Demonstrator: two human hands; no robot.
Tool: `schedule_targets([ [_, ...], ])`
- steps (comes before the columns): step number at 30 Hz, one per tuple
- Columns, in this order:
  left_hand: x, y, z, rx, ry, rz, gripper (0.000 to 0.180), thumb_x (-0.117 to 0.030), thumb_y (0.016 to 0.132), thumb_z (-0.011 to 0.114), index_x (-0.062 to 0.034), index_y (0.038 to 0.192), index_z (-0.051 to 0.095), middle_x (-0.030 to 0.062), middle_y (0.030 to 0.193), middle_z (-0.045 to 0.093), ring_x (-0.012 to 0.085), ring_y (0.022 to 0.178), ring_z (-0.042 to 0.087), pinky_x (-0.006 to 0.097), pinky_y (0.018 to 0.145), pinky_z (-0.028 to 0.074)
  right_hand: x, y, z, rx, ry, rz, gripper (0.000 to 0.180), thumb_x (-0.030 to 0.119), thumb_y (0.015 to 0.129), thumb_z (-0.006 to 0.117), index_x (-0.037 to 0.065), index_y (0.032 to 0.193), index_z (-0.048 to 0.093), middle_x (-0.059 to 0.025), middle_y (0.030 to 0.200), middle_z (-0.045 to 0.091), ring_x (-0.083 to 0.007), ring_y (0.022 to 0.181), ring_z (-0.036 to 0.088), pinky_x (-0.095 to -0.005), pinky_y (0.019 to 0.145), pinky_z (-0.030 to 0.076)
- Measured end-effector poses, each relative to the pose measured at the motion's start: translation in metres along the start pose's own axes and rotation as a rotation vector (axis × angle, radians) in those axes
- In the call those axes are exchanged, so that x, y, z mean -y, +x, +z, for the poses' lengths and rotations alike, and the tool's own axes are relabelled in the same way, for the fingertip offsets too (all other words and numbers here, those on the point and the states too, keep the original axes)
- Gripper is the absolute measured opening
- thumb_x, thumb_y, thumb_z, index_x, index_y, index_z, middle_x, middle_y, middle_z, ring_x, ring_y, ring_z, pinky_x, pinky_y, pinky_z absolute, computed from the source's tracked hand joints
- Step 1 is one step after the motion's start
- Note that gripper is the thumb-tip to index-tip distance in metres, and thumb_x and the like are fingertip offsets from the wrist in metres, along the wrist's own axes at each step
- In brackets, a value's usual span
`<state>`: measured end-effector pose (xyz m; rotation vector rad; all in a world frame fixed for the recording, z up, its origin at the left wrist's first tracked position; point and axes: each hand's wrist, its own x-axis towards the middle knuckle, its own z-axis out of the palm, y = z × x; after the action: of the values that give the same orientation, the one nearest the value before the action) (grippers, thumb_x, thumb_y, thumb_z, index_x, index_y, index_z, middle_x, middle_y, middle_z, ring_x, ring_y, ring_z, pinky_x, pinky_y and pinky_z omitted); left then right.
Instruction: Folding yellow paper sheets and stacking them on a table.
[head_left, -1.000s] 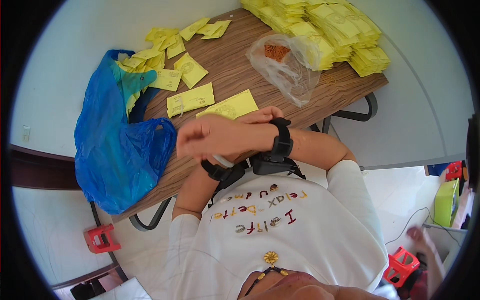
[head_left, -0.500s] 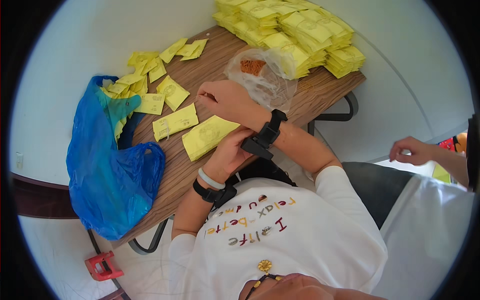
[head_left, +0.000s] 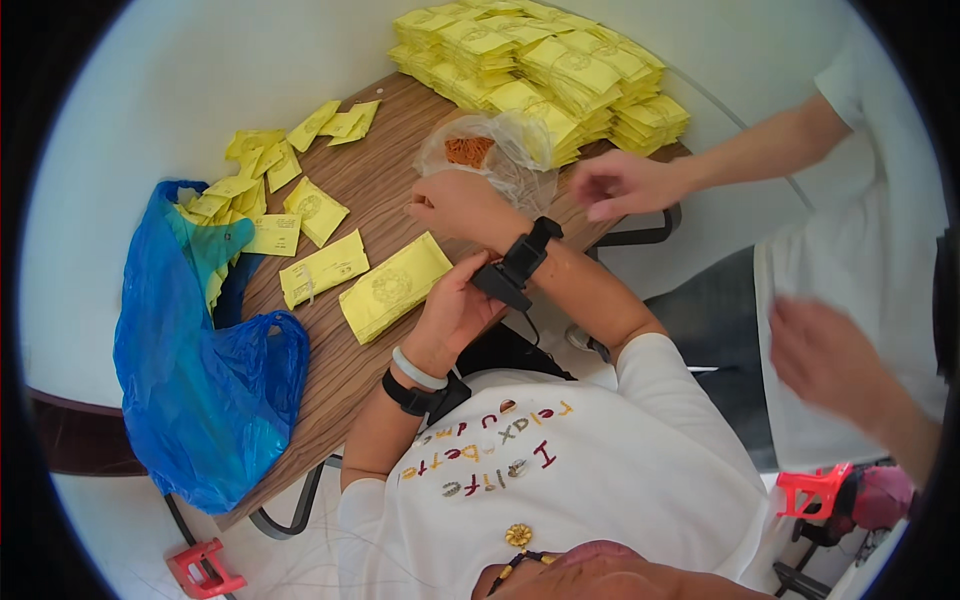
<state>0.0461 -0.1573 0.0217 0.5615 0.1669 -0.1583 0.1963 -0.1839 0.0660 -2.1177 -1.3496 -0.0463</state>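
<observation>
My right hand hangs over the wooden table with its fingers curled in and nothing visible in them. Around that wrist sits a black strap with a black box-shaped device. My left hand has its fingers closed on this device from below; its own wrist carries a pale bangle and another black strap. Beside my left hand lies a stack of yellow paper packets. A smaller banded yellow bundle rests to its left. Beyond my right hand, a clear plastic bag contains orange-brown rubber bands.
Bundled yellow packets are piled high at the far edge. A blue plastic bag holding yellow packets slumps over the left edge, near loose packets. On the right stands another person, one hand reaching beside the table.
The other person has come further into view, with one hand now near the clear bag. My left fingers have moved up onto the black device. The whole view has shifted slightly.
</observation>
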Motion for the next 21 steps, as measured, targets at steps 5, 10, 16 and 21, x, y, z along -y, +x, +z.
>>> schedule_targets([
  [5, 0.001, -0.008, 0.014, -0.050, 0.126, 0.071, 0.040, -0.021, 0.104, 0.051, -0.0004, 0.138, 0.049, 0.0115, 0.128, 0.062, 0.0227, 0.116, 0.062, 0.039, 0.103, 0.050, -0.016, -0.005, -0.001, 0.036, 0.050, 0.121, 0.030, 0.035, 0.087, 0.063, 0.007, 0.090, 0.073, -0.0159, 0.088, 0.072, -0.0378, 0.084, 0.069, -0.0481, 0.073, 0.054],
  [10, 0.007, -0.003, 0.007, -0.020, 0.155, 0.077, 0.048, -0.019, 0.103, 0.054, 0.0000, 0.146, 0.042, 0.0120, 0.132, 0.059, 0.0227, 0.121, 0.058, 0.038, 0.107, 0.047, -0.006, -0.008, -0.020, 0.069, 0.055, 0.181, 0.025, 0.029, 0.090, 0.062, 0.007, 0.085, 0.073, -0.0116, 0.085, 0.070, -0.0314, 0.083, 0.068, -0.0434, 0.073, 0.053],
  [16, 0.009, -0.007, 0.003, -0.056, 0.181, 0.089, 0.051, -0.017, 0.103, 0.051, -0.0006, 0.149, 0.039, 0.0105, 0.129, 0.060, 0.0234, 0.119, 0.059, 0.040, 0.109, 0.046, 0.030, -0.124, -0.110, 0.192, -0.737, -0.522, 0.012, 0.021, 0.081, 0.063, 0.011, 0.079, 0.070, -0.0031, 0.091, 0.062, -0.0216, 0.099, 0.058, -0.0360, 0.079, 0.048],
  [21, 0.013, -0.008, 0.003, -0.093, 0.165, 0.085, 0.053, -0.016, 0.102, 0.052, -0.0003, 0.151, 0.037, 0.0104, 0.127, 0.060, 0.0242, 0.119, 0.060, 0.041, 0.109, 0.046, 0.025, -0.118, -0.098, 0.269, -0.720, -0.467, 0.013, 0.021, 0.081, 0.063, 0.011, 0.080, 0.072, -0.0047, 0.095, 0.064, -0.0226, 0.101, 0.059, -0.0361, 0.083, 0.047],
])
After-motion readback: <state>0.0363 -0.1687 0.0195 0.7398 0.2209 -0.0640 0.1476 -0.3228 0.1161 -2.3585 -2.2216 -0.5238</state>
